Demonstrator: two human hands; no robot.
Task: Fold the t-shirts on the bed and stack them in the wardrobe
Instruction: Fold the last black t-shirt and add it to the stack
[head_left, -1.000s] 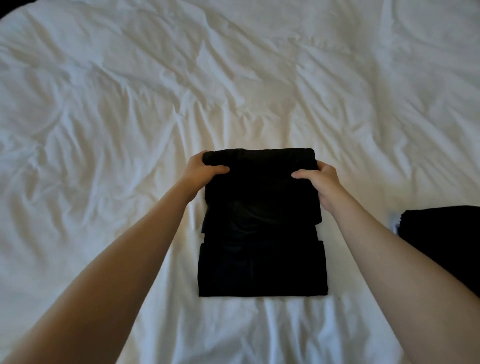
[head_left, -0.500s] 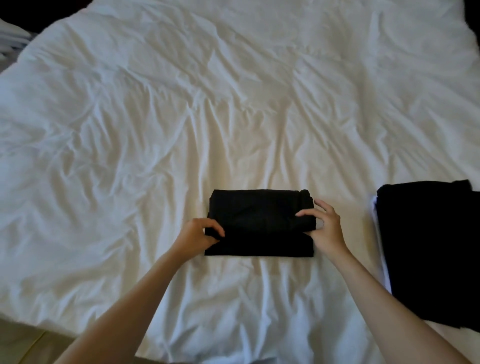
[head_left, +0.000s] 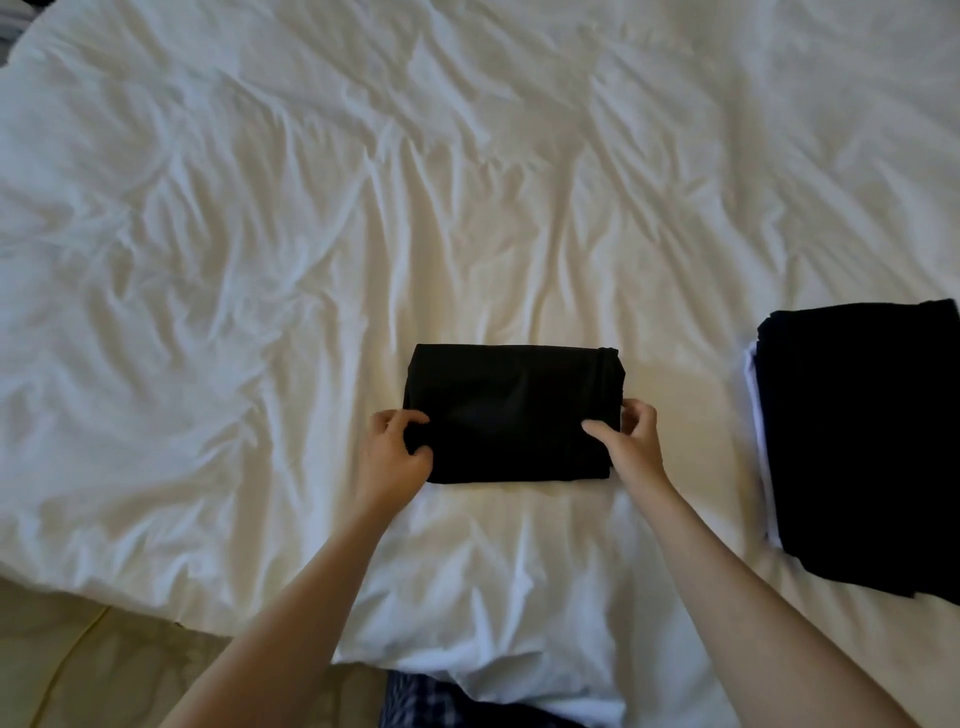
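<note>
At the near middle of the rumpled white duvet, the left hand curls round the left edge of a folded black cotton t-shirt. The right hand pinches its right edge, thumb on top. A dark folded clothes stack lies far right.

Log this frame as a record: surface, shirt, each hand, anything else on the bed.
surface: bed, rumpled white cover
shirt: black t-shirt, folded into a compact rectangle, lying flat near the bed's front edge
left hand: left hand grips the shirt's left edge, thumb on top
right hand: right hand pinches the right edge, thumb on top
other: dark folded pile at far right, a white layer showing under it, apart from the shirt
</note>
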